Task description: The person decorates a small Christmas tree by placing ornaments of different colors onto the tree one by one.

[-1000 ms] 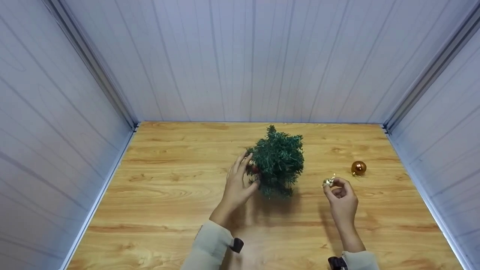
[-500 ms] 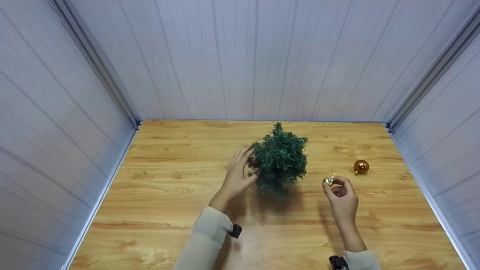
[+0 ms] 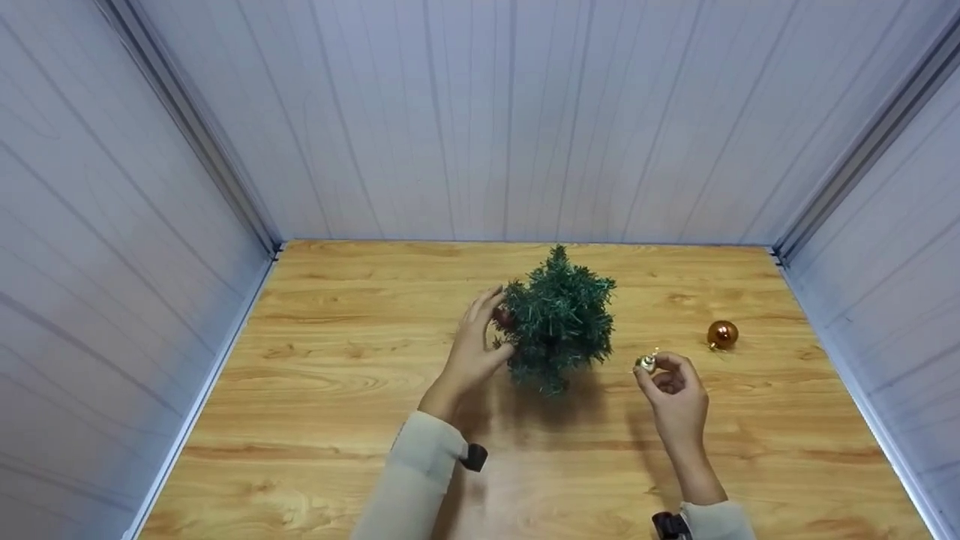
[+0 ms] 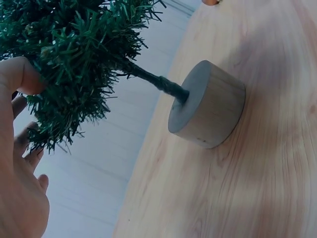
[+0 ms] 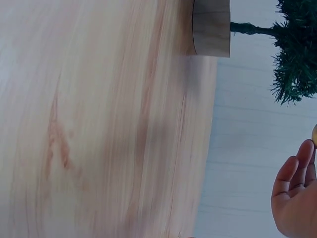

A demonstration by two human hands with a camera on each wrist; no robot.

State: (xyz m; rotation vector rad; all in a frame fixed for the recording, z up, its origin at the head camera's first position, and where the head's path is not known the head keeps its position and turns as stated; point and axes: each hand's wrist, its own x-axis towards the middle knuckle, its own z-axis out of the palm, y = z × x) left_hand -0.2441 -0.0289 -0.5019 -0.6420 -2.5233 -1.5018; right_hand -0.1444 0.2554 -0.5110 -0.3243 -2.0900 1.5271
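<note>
A small green artificial Christmas tree [image 3: 562, 315] stands on the wooden tabletop. Its round wooden base [image 4: 210, 106] and thin trunk show in the left wrist view. At the tree's left side, my left hand [image 3: 472, 349] holds the branches, thumb in front and fingers reaching behind them. A dark red bauble [image 3: 504, 319] hangs among the branches, partly covered by that hand. To the right of the tree, my right hand [image 3: 681, 405] pinches a small shiny gold ornament [image 3: 646, 363] between thumb and forefinger, raised above the table. Only a sliver of it shows in the right wrist view.
A shiny copper-coloured bauble [image 3: 722, 334] with a gold cap lies on the table [image 3: 337, 360] to the right, beyond my right hand. Pale panelled walls [image 3: 480, 120] close off the back and both sides.
My right hand has shifted slightly left, bringing the gold ornament nearer the tree. The left hand keeps its place at the branches. The head view has shifted a little.
</note>
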